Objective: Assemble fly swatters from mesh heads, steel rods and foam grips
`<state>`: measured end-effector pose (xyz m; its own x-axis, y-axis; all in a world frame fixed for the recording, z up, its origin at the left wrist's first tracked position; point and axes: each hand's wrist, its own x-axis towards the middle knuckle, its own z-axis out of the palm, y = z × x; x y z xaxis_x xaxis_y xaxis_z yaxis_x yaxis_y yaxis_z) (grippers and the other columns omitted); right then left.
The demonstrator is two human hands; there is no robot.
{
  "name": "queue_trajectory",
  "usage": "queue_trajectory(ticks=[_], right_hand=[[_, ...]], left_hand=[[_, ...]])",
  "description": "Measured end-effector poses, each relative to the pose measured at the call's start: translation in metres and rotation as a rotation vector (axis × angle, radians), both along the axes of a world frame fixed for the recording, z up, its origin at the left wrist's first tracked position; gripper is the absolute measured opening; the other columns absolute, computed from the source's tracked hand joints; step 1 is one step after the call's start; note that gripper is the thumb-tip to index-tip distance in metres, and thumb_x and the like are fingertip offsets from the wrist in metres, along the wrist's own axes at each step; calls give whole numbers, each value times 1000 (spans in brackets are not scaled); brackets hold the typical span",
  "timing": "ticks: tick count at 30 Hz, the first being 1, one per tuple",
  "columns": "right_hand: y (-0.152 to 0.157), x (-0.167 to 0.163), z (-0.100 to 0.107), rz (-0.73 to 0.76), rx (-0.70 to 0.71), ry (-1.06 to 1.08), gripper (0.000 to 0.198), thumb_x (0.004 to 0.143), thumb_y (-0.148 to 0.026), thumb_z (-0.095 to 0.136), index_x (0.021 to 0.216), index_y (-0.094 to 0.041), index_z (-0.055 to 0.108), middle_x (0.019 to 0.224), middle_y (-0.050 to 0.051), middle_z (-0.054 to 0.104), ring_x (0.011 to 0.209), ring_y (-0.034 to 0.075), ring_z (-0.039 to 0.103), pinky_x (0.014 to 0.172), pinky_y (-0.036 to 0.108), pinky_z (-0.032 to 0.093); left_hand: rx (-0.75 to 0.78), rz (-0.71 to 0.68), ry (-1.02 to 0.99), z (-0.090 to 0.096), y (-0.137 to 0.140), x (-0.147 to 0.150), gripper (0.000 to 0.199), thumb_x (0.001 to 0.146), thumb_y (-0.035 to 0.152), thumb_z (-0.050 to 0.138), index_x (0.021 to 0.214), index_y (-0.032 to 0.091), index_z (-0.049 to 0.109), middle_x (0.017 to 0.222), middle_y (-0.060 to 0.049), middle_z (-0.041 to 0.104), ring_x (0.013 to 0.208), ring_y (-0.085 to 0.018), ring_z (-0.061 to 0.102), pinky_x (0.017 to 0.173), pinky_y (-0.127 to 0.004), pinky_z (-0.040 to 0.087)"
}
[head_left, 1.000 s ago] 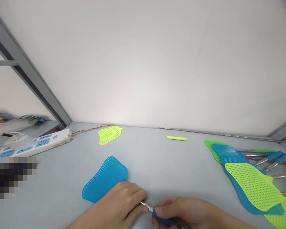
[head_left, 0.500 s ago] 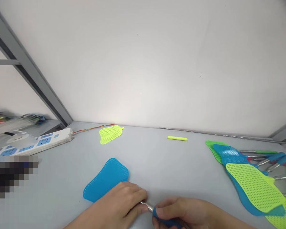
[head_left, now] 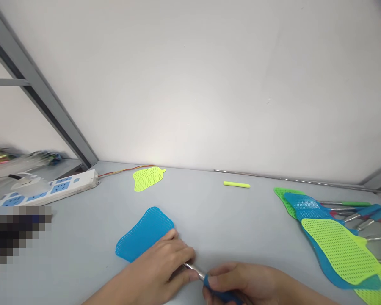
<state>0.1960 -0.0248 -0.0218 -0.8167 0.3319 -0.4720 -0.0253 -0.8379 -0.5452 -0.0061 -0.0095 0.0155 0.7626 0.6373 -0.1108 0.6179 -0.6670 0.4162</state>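
Observation:
A blue fly swatter head lies on the grey table in front of me. My left hand grips its near end, where a thin metal rod comes out. My right hand is closed around the blue handle at the rod's other end. The joint between rod and head is hidden under my left fingers.
A loose yellow swatter head and a yellow handle sleeve lie near the wall. A pile of finished blue and green swatters fills the right side. A white power strip sits at the left.
The blue swatter head has turned and lifted slightly, shifting to the right under my left hand. Both hands stay at the rod.

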Motion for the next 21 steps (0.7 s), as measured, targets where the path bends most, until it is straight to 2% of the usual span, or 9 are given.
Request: queue_trajectory(ticks=[4, 6, 10, 14, 21], right_hand=[[0, 1, -1, -1, 1, -6, 18, 78, -19, 45, 75, -6, 56, 49, -2, 40, 39, 2, 34, 33, 11, 22], [0, 1, -1, -4, 2, 3, 18, 78, -19, 45, 76, -6, 56, 50, -2, 40, 39, 2, 34, 34, 11, 22], [-1, 2, -2, 2, 1, 54, 21, 80, -21, 44, 81, -5, 57, 52, -1, 40, 40, 2, 33, 34, 11, 20], [0, 2, -4, 16, 21, 90, 24, 81, -23, 43, 87, -5, 57, 54, -2, 39, 40, 1, 30, 34, 12, 18], [-1, 3, -5, 30, 99, 58, 23, 80, -25, 46, 87, -8, 58, 54, -3, 38, 40, 1, 28, 37, 14, 16]], left_hand=[[15, 60, -27, 5, 3, -2, 22, 79, 42, 44, 83, 22, 52, 79, 1, 56, 76, -15, 51, 88, -37, 26], [34, 93, -50, 6, 5, -5, 27, 74, 45, 50, 91, 24, 53, 96, -1, 53, 90, -19, 48, 88, -38, 30], [41, 148, -90, 1, 6, -13, 44, 66, 46, 58, 106, 29, 48, 124, -3, 36, 110, -25, 36, 88, -37, 36], [41, 182, -91, -2, 8, -17, 49, 67, 45, 58, 112, 32, 44, 131, -2, 29, 113, -25, 35, 90, -38, 37], [33, 225, -74, -1, 9, -19, 52, 66, 45, 58, 114, 32, 42, 133, 0, 27, 113, -25, 37, 90, -35, 39]])
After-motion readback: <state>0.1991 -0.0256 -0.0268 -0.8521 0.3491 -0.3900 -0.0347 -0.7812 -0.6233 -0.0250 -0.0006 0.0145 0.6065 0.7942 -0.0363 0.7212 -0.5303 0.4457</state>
